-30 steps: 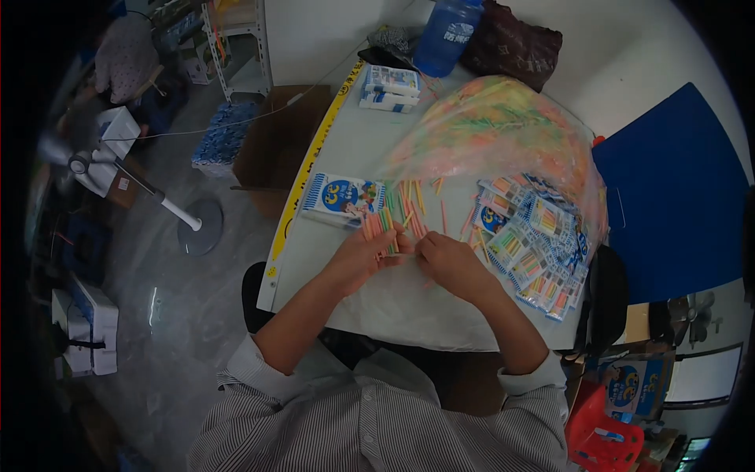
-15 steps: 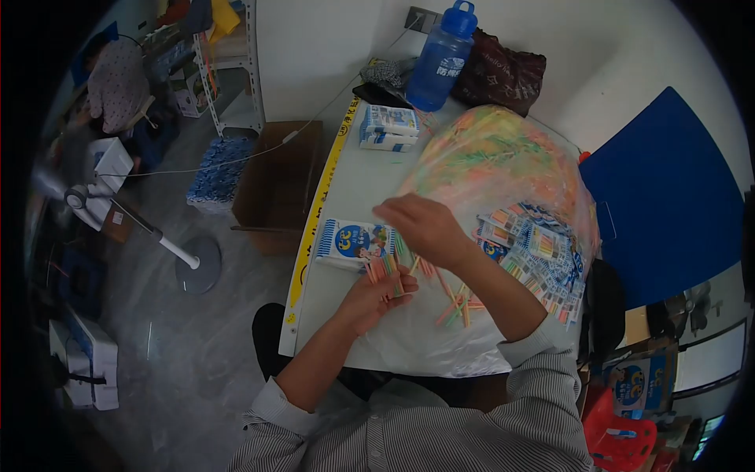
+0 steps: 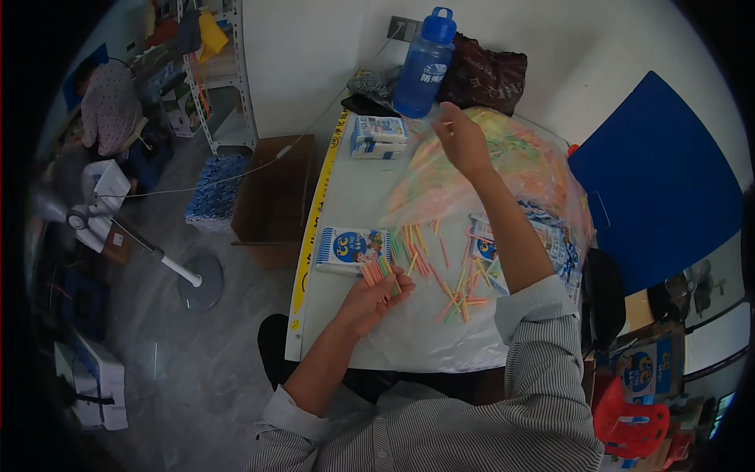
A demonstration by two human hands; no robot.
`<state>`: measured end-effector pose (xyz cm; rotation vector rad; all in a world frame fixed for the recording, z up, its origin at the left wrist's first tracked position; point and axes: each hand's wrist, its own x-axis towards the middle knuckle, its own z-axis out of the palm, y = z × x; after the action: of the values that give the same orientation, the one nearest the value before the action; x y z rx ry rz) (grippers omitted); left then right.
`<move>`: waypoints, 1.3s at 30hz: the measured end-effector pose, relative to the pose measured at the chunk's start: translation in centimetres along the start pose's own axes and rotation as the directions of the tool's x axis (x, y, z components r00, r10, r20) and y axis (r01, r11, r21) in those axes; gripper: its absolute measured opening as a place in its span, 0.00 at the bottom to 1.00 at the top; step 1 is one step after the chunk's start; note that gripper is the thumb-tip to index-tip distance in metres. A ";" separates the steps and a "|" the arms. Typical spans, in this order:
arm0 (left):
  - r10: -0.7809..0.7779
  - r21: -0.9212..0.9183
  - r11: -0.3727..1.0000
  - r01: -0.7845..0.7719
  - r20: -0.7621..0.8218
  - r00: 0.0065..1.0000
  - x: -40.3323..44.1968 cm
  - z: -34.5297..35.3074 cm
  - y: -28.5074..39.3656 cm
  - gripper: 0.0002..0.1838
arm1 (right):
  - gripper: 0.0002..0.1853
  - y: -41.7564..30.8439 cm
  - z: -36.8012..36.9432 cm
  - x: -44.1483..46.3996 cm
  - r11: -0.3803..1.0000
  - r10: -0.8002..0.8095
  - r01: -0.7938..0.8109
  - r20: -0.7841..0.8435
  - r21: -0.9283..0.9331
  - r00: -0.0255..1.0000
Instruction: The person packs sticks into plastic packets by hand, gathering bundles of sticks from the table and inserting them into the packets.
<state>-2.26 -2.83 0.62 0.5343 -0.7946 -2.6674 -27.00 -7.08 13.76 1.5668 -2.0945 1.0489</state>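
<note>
My left hand [image 3: 373, 304] is closed round a bundle of thin pink, orange and green candy sticks [image 3: 381, 275], held upright over the near part of the table. Just beyond it lies a white and blue printed packet [image 3: 350, 246]. Loose candy sticks [image 3: 454, 297] are scattered to the right of this hand. My right hand [image 3: 465, 145] is raised at the far side, fingers curled at the upper edge of a big clear plastic bag [image 3: 523, 161] full of coloured sticks. The fingertips are slightly blurred, and the film seems to be pinched in them.
Two stacked packets [image 3: 379, 137] lie farther back, before a blue water bottle [image 3: 425, 67] and a dark red bag [image 3: 487, 77]. Flat printed wrappers [image 3: 557, 236] lie under my right forearm. A cardboard box [image 3: 271, 189] stands left of the table, a blue chair back [image 3: 661, 189] right.
My right hand has moved up and away from beside the left hand to the bag's far edge, uncovering loose sticks. My left hand keeps its bundle in nearly the same place.
</note>
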 end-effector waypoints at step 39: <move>-0.016 0.361 0.931 0.046 -0.087 0.996 -0.7 1.0 -0.3 0.08 | 0.07 -6.1 0.0 -19.7 0.354 0.261 -0.697 0.650 0.623 0.714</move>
<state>-2.17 -1.87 1.42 0.7456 -1.2752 -2.5136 -14.56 5.64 3.37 1.6346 -2.6613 2.4920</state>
